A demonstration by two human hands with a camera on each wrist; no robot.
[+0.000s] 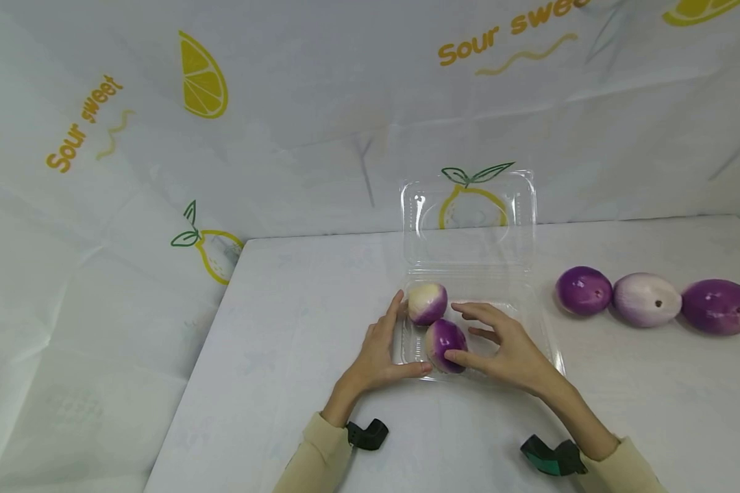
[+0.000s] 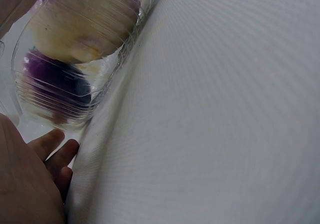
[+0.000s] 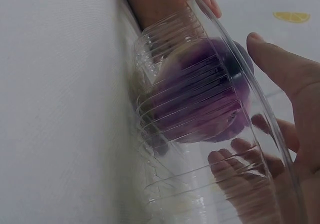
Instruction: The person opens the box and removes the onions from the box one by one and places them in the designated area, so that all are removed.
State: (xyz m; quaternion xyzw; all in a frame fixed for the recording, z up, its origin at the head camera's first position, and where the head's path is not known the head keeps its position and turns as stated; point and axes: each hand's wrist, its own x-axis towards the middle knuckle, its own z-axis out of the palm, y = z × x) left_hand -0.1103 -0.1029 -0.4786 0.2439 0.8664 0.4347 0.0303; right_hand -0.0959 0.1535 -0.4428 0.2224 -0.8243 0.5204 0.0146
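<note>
A clear plastic clamshell box (image 1: 481,363) lies on the table with its lid (image 1: 469,246) raised at the back. Inside, along the left side, sit two glossy purple-and-white turnips: a paler rear turnip (image 1: 427,304) and a purpler front turnip (image 1: 447,346). My left hand (image 1: 379,356) rests at the box's front left corner, fingers extended along its left wall and thumb at the front rim. Over the box, my right hand (image 1: 512,352) has its thumb tip at the front turnip, its other fingers spread apart from it. The right wrist view shows that purple turnip (image 3: 200,93) through the ribbed wall.
To the right of the box, three more turnips stand in a row: a purple turnip (image 1: 584,291), a mostly white turnip (image 1: 647,300) and a dark purple turnip (image 1: 719,307). A white lemon-print sheet (image 1: 308,137) hangs behind the white table (image 1: 284,315).
</note>
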